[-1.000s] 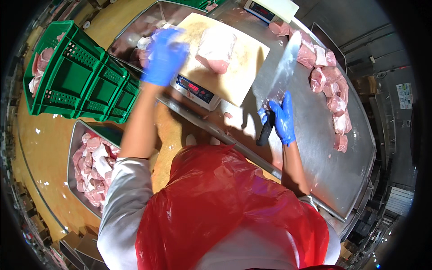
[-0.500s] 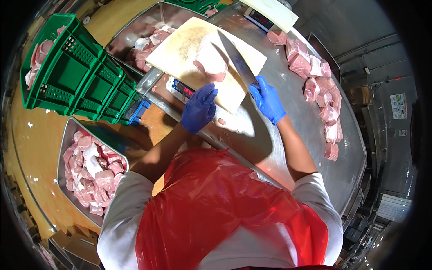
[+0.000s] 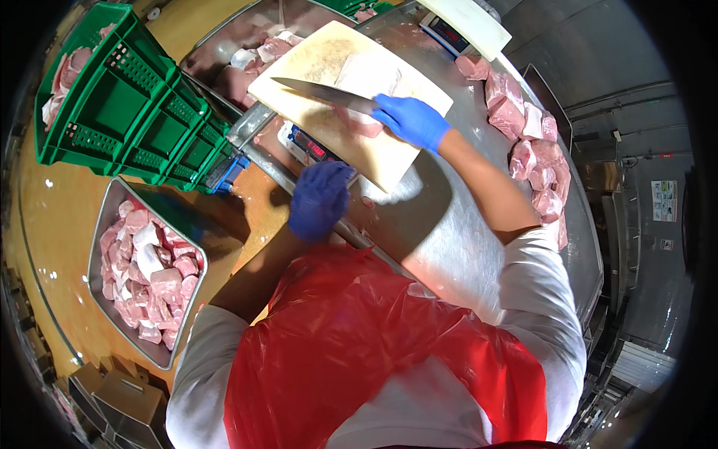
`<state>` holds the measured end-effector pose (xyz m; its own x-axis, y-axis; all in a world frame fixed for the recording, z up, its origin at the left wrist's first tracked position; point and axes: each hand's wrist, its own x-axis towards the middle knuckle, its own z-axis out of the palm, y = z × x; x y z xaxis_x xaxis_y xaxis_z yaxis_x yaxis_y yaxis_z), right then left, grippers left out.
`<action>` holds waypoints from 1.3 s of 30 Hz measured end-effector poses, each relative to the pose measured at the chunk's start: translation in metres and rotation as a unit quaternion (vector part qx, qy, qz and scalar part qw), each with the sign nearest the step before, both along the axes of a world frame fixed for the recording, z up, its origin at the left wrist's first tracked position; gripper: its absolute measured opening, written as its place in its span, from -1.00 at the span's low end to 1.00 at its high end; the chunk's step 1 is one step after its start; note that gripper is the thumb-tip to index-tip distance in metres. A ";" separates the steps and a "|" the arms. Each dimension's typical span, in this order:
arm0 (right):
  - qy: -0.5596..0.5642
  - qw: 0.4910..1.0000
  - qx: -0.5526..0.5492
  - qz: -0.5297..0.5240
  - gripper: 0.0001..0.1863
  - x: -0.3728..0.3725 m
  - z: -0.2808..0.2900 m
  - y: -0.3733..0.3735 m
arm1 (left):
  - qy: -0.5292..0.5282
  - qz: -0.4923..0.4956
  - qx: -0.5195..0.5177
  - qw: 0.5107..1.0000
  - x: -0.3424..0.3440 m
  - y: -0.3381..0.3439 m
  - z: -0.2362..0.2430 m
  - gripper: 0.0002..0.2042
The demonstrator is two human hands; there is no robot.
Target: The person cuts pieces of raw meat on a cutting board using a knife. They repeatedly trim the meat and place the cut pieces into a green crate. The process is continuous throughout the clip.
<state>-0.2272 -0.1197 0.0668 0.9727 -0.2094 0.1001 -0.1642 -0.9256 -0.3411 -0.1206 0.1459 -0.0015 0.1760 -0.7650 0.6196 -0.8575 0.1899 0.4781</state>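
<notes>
My right hand [image 3: 413,121], in a blue glove, grips a long knife [image 3: 321,91] by its handle. The blade points left across the white cutting board [image 3: 389,165]. Behind and beneath the blade lies a pale slab of meat [image 3: 366,73], pink at its near end; whether the steel touches it, I cannot tell. Nearer to me, my left hand [image 3: 321,200], gloved too, hovers beside a scale [image 3: 308,144] with a lit red display, short of the board. It is in shadow and its fingers are partly hidden; I see nothing held in it.
Several meat chunks [image 3: 542,165] line the right side of the steel table [image 3: 464,258]. Another scale [image 3: 449,34] stands at the back. At left are stacked green crates [image 3: 153,112], a metal tub [image 3: 193,288] heaped with meat and cardboard boxes [image 3: 123,400]. A second metal tub [image 3: 217,52] adjoins the board.
The knife has swung from pointing up and away to lying leftward over the meat, as my right hand moved up and left. My left hand has drawn back toward me, away from the meat.
</notes>
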 end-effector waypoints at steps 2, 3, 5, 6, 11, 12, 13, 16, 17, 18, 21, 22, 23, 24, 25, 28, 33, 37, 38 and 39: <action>-0.005 0.999 -0.031 -0.023 -0.69 -0.050 -0.019 -0.014 | 0.035 0.027 -0.018 0.999 0.016 0.011 -0.008 -0.53; 0.070 0.997 -0.034 -0.027 -0.70 -0.075 -0.012 -0.021 | 0.044 0.046 -0.027 0.998 0.021 0.016 -0.009 -0.55; 0.179 0.982 -0.051 -0.030 -0.71 -0.130 0.002 -0.037 | 0.046 0.084 -0.006 0.995 0.031 0.023 -0.008 -0.58; 0.214 0.974 -0.068 -0.027 -0.71 -0.152 0.007 -0.046 | 0.048 0.099 0.002 0.994 0.033 0.022 -0.008 -0.59; 0.094 0.991 -0.085 -0.037 -0.76 -0.191 0.005 -0.051 | 0.062 0.042 -0.026 0.997 0.004 -0.025 0.021 -0.66; 0.040 0.996 -0.070 -0.046 -0.78 -0.193 -0.004 -0.044 | 0.078 0.019 -0.015 0.997 -0.011 -0.040 0.029 -0.64; -0.065 0.993 -0.025 -0.097 -0.81 -0.183 -0.010 -0.027 | 0.048 0.015 -0.021 0.999 -0.024 -0.057 0.027 -0.62; -0.204 0.924 0.090 -0.310 -0.81 -0.162 -0.020 0.002 | -0.047 0.026 0.026 0.998 -0.049 -0.103 0.017 -0.60; -0.187 0.892 0.183 -0.370 -0.78 -0.156 -0.008 0.014 | -0.080 0.037 0.054 0.995 -0.049 -0.112 0.013 -0.60; -0.202 0.896 0.157 -0.362 -0.78 -0.156 -0.011 0.019 | 0.004 -0.009 0.060 0.998 -0.044 -0.122 -0.004 -0.63; -0.208 0.911 0.073 -0.348 -0.80 -0.165 -0.026 0.023 | -0.039 -0.044 -0.003 0.998 -0.017 -0.127 -0.005 -0.72; -0.197 0.920 0.058 -0.334 -0.80 -0.167 -0.024 0.030 | -0.045 -0.056 -0.036 0.997 0.002 -0.120 -0.010 -0.74; -0.186 0.929 0.043 -0.317 -0.81 -0.165 -0.020 0.039 | -0.052 -0.065 -0.067 0.994 0.023 -0.113 -0.016 -0.76; -0.176 0.936 0.029 -0.302 -0.81 -0.163 -0.016 0.048 | -0.092 -0.003 -0.051 0.994 0.042 -0.102 -0.014 -0.72; -0.142 0.935 0.061 -0.318 -0.83 -0.162 -0.016 0.059 | -0.016 0.004 0.064 0.998 0.051 -0.084 0.012 -0.68; -0.135 0.956 0.040 -0.257 -0.82 -0.130 -0.017 0.087 | -0.050 0.004 -0.018 0.999 0.080 -0.061 -0.005 -0.69; -0.119 0.975 0.033 -0.183 -0.80 -0.029 -0.003 0.113 | 0.012 0.010 0.062 0.998 0.075 -0.043 -0.008 -0.59; -0.075 0.984 0.064 -0.149 -0.75 0.029 0.014 0.111 | -0.007 0.005 0.030 1.000 0.079 -0.047 -0.024 -0.63; -0.030 0.988 0.044 -0.148 -0.73 0.032 0.016 0.109 | -0.016 0.005 0.031 0.999 0.080 -0.048 -0.023 -0.62; 0.018 0.989 0.025 -0.146 -0.72 0.033 0.015 0.109 | -0.024 0.005 0.033 0.999 0.079 -0.047 -0.022 -0.62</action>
<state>-0.1944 -0.0107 0.0814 0.8729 -0.4855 0.0482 -0.4347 -0.8188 -0.3750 -0.0413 0.0986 -0.0230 0.1549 -0.8029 0.5757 -0.8814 0.1510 0.4476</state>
